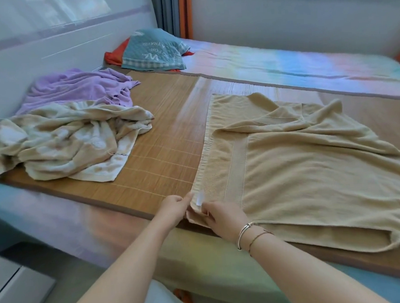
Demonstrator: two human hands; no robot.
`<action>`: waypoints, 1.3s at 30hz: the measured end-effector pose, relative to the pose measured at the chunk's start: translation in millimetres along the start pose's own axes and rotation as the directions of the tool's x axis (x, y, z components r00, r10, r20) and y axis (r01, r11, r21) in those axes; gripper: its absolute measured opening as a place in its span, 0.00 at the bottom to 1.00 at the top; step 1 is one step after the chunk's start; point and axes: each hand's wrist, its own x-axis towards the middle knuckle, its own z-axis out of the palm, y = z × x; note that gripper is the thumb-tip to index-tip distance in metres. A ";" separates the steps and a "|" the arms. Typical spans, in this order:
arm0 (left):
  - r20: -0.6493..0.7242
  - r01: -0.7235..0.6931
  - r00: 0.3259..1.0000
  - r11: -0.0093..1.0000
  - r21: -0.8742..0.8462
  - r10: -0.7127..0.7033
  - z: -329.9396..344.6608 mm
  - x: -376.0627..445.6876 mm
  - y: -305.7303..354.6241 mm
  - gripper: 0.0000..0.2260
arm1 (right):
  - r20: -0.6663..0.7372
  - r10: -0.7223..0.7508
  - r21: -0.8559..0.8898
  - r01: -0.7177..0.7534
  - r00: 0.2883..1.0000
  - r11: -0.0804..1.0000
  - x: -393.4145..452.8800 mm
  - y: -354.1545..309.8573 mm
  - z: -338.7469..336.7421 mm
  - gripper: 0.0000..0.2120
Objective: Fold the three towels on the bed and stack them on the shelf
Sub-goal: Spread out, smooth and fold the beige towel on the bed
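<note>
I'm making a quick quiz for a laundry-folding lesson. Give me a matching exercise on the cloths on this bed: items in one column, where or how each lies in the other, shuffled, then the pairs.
Items
1. tan towel
2. purple towel
3. cream patterned towel
4. teal pillow

States
A. crumpled, nearest the headboard on the mat
B. far end of the bed, over something red
C. spread out, near corner pinched by left hand and right hand
D. bunched at the mat's near left edge

Pairs: 1-C, 2-A, 3-D, 4-B

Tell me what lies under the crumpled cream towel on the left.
The cream towel rests on the bamboo mat and overlaps the purple towel's near edge. Anything else beneath its folds is covered.
</note>
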 end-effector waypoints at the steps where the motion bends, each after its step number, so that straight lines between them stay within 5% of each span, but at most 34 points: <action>1: -0.002 -0.018 1.000 0.998 0.054 0.018 1.1 0.0 -0.9 0.15 | -0.004 0.024 0.048 -0.024 1.000 0.999 0.0 1.4 3.1 0.08; 3: -0.036 -0.041 0.998 0.988 0.149 0.047 4.2 -1.6 -2.3 0.06 | -0.023 0.056 0.140 -0.052 0.998 0.989 -4.0 7.3 5.7 0.08; 6: -0.076 -0.040 0.995 0.968 0.247 0.060 4.2 -1.4 -2.1 0.09 | -0.102 0.072 -0.017 -0.074 0.992 0.997 -17.9 31.0 4.6 0.13; 9: -0.119 -0.070 0.986 0.934 0.350 0.118 6.1 -6.7 0.6 0.13 | -0.173 0.281 -0.155 -0.308 0.944 0.939 -40.9 67.1 -5.5 0.20; 11: -0.164 -0.111 0.959 0.838 0.535 0.232 15.0 -14.1 4.1 0.04 | -0.211 0.394 -0.181 -0.432 0.894 0.883 -59.4 88.5 -12.0 0.19; 13: -0.170 -0.145 0.910 0.673 0.725 0.379 29.5 -18.4 5.9 0.15 | -0.239 0.437 -0.211 -0.486 0.867 0.848 -77.3 104.9 -16.9 0.18; 16: 0.036 -0.386 0.806 0.478 0.789 0.591 62.1 -28.5 19.4 0.18 | -0.303 0.467 -0.246 -0.542 0.831 0.804 -107.1 129.6 -22.4 0.17; 20: 0.280 -0.578 0.742 0.369 0.728 0.609 127.5 -42.3 45.5 0.15 | -0.392 0.562 -0.191 -0.662 0.728 0.724 -148.8 173.1 -29.6 0.17; 26: 0.293 -0.618 0.695 0.337 0.710 0.657 213.0 -50.9 84.4 0.11 | -0.487 0.664 -0.136 -0.800 0.568 0.585 -198.4 235.9 -45.4 0.16; 30: 0.344 -0.676 0.635 0.282 0.681 0.692 258.2 -51.6 110.2 0.12 | -0.466 0.781 0.002 -0.883 0.415 0.470 -226.0 278.8 -54.0 0.19; 39: 0.427 -0.793 0.550 0.288 0.538 0.718 335.1 -68.4 142.2 0.07 | -0.328 0.936 0.535 -0.842 -0.129 0.072 -282.7 344.3 -48.4 0.27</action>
